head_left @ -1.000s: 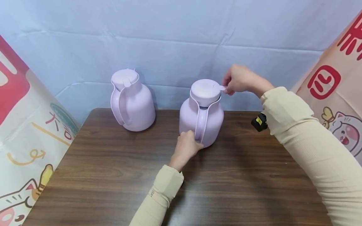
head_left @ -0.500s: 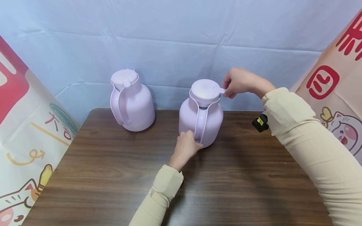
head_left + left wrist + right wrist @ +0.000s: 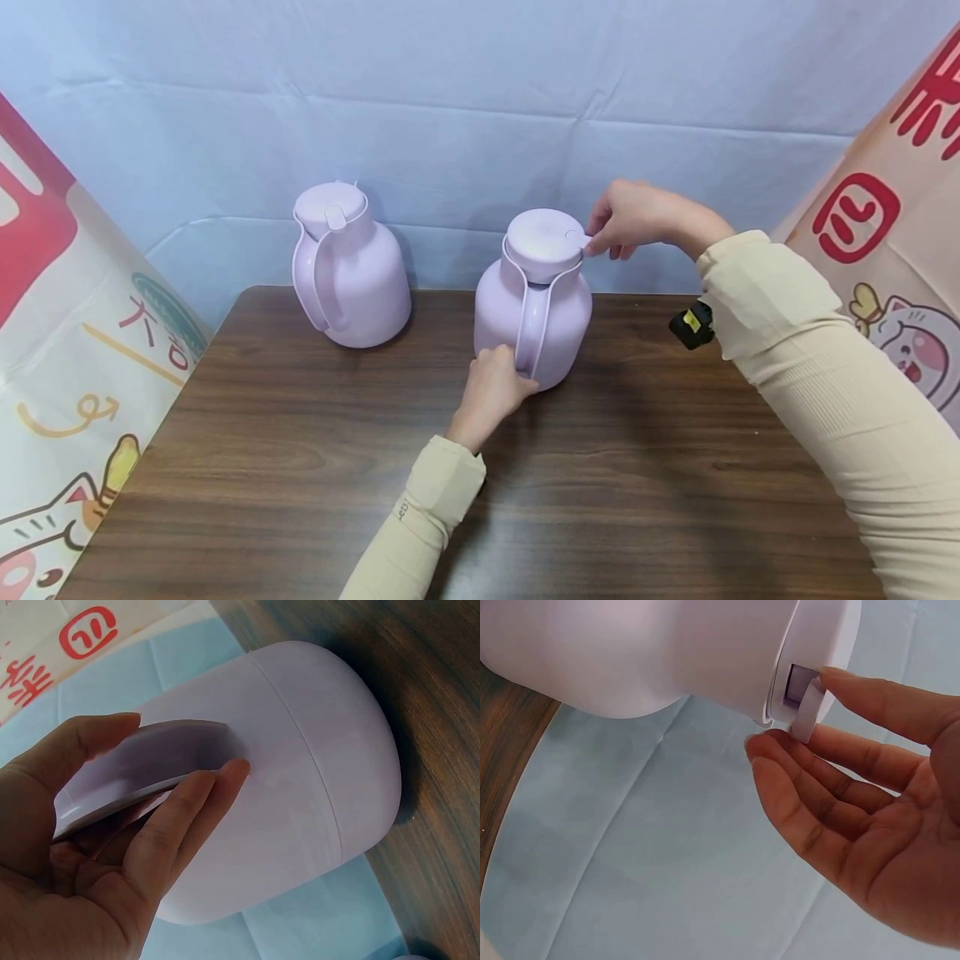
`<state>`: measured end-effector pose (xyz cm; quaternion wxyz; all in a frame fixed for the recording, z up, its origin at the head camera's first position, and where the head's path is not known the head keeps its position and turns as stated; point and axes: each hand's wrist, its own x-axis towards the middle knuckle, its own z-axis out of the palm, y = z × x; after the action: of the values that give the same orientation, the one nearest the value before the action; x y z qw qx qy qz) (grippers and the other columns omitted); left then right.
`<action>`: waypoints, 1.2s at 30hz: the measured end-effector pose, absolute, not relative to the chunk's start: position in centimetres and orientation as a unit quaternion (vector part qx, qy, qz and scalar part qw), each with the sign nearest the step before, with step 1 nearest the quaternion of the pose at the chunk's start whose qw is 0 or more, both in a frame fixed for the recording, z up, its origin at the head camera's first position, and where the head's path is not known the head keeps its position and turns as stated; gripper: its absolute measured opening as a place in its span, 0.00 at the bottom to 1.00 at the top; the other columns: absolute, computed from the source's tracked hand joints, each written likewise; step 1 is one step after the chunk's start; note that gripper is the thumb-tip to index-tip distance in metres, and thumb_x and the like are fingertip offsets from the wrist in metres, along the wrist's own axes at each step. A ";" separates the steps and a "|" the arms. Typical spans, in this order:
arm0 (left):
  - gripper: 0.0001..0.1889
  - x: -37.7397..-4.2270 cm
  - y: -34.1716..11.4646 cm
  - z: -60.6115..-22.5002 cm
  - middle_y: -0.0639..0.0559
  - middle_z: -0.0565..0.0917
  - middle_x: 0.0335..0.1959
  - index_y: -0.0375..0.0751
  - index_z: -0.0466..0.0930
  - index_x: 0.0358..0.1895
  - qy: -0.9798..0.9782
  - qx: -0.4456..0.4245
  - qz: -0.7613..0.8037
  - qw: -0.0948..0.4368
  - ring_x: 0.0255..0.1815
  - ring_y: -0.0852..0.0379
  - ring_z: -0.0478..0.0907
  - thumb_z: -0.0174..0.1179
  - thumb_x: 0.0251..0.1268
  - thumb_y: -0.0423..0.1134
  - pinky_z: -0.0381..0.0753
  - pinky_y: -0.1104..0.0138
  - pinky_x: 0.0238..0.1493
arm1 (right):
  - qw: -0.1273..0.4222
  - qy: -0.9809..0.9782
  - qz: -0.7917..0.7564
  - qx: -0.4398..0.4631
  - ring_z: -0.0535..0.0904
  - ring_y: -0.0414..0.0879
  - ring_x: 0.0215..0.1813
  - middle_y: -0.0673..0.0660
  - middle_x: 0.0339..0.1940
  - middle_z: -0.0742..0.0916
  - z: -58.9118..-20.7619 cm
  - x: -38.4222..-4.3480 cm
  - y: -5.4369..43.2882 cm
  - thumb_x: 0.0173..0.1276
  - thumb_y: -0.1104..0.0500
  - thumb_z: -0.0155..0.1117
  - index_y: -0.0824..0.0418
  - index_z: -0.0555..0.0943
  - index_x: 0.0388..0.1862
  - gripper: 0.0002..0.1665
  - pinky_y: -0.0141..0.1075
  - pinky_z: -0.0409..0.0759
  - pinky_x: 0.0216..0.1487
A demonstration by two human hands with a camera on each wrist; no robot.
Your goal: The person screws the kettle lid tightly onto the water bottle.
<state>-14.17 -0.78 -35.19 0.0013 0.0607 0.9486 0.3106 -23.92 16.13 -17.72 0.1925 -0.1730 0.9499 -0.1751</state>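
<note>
A lilac thermos jug (image 3: 498,312) stands upright on the table, its handle facing the near side. Low on that handle (image 3: 150,761), my left hand (image 3: 491,392) grips with the thumb on one side and the fingers on the other. On top sits the round lid (image 3: 543,237), its small tab pointing right. My right hand (image 3: 637,217) pinches this tab (image 3: 808,712) between thumb and fingers. In the right wrist view a small rectangular recess shows in the lid's side beside the tab. A matching second thermos jug (image 3: 367,287) stands upright farther left, untouched.
The wood-grain table (image 3: 300,467) ends close behind both jugs, where a pale blue cloth (image 3: 450,108) hangs. Printed banners flank it at the left (image 3: 75,333) and right (image 3: 900,275). A black device (image 3: 692,325) is at the right wrist.
The lid's tab has turned slightly toward the near side, and my right hand has shifted slightly with it. My left hand keeps its hold on the handle; both jugs stay in place.
</note>
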 end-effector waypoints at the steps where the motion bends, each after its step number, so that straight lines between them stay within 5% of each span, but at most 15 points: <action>1: 0.12 -14.2 -0.8 -35.2 0.48 0.76 0.16 0.37 0.76 0.16 0.949 0.062 0.310 0.002 0.22 0.48 0.74 0.69 0.42 0.39 0.74 0.59 0.32 | 0.191 0.950 -0.174 -0.174 0.79 0.45 0.24 0.56 0.22 0.82 -17.7 -23.9 16.1 0.57 0.60 0.64 0.70 0.79 0.35 0.12 0.39 0.79 0.32; 14: 0.12 -14.1 -0.9 -35.0 0.48 0.77 0.18 0.37 0.76 0.17 0.948 0.070 0.311 -0.007 0.23 0.47 0.76 0.69 0.42 0.39 0.74 0.59 0.33 | 0.186 0.949 -0.173 -0.184 0.78 0.44 0.22 0.56 0.19 0.81 -17.6 -23.3 15.7 0.57 0.61 0.64 0.67 0.79 0.25 0.08 0.35 0.77 0.28; 21: 0.12 -14.0 -0.9 -35.0 0.47 0.78 0.18 0.37 0.76 0.17 0.948 0.070 0.309 -0.007 0.23 0.47 0.76 0.69 0.42 0.39 0.74 0.59 0.33 | 0.199 0.944 -0.173 -0.200 0.79 0.46 0.22 0.56 0.21 0.81 -17.7 -23.0 15.7 0.59 0.62 0.62 0.68 0.80 0.27 0.09 0.37 0.78 0.28; 28: 0.12 -14.0 -0.8 -35.1 0.48 0.76 0.16 0.37 0.76 0.17 0.946 0.066 0.317 -0.005 0.21 0.50 0.74 0.69 0.42 0.38 0.75 0.60 0.30 | 0.201 0.937 -0.155 -0.241 0.79 0.44 0.23 0.57 0.22 0.82 -17.6 -22.8 15.8 0.62 0.71 0.50 0.71 0.79 0.32 0.09 0.38 0.78 0.30; 36: 0.12 -14.1 -0.9 -35.3 0.49 0.75 0.16 0.37 0.75 0.15 0.946 0.067 0.317 -0.004 0.20 0.51 0.73 0.69 0.42 0.38 0.75 0.60 0.30 | 0.170 0.944 -0.174 -0.224 0.79 0.46 0.24 0.58 0.24 0.83 -18.0 -23.2 16.0 0.58 0.68 0.59 0.72 0.78 0.34 0.07 0.38 0.78 0.30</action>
<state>-14.06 -0.85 -35.29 -0.0036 0.0669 0.9461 0.3169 -23.22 16.00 -17.96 0.1704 -0.2242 0.9436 -0.1743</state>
